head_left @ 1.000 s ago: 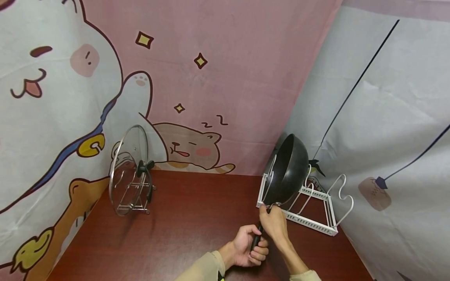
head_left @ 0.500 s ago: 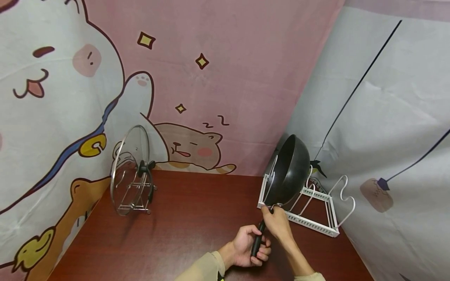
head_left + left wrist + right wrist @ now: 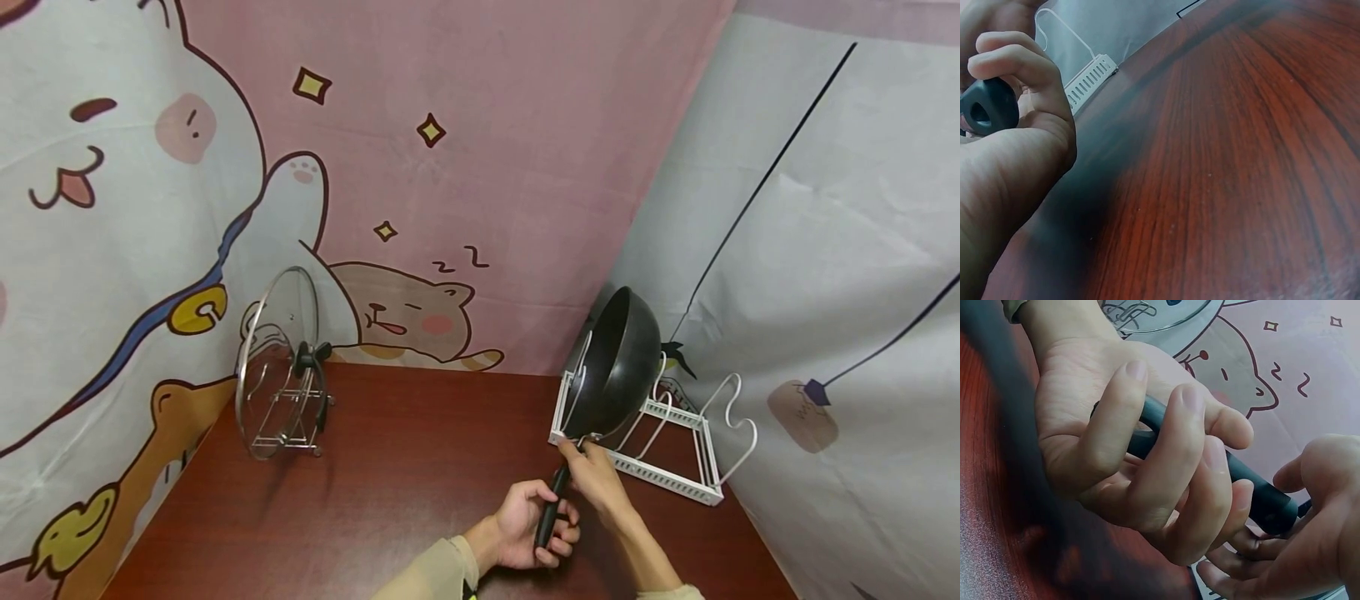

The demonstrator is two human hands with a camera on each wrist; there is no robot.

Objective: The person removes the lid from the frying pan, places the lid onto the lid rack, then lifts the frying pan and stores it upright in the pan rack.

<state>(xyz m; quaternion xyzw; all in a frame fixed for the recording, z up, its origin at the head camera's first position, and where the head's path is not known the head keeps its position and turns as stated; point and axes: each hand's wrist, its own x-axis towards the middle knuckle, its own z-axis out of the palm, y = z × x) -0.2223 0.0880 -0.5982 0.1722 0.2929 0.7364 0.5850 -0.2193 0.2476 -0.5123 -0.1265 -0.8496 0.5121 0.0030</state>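
Observation:
A black deep frying pan stands on its side in the left part of a white rack, its handle pointing down toward me. My left hand curls its fingers loosely round the lower part of the black handle. In the left wrist view the handle's end, with its hanging hole, pokes out of that left hand. Higher up, my right hand holds the handle close to the pan. The right wrist view has the handle between the thumb and fingers of the right hand.
At the left of the brown table, a glass lid with a black knob stands upright in a small metal wire rack. White wire dividers rise at the right end of the white rack. Printed cloths hang behind and beside the table.
My right wrist has swung slightly to the right. The left fingers have loosened a little, baring more of the handle. The pan stays in the rack.

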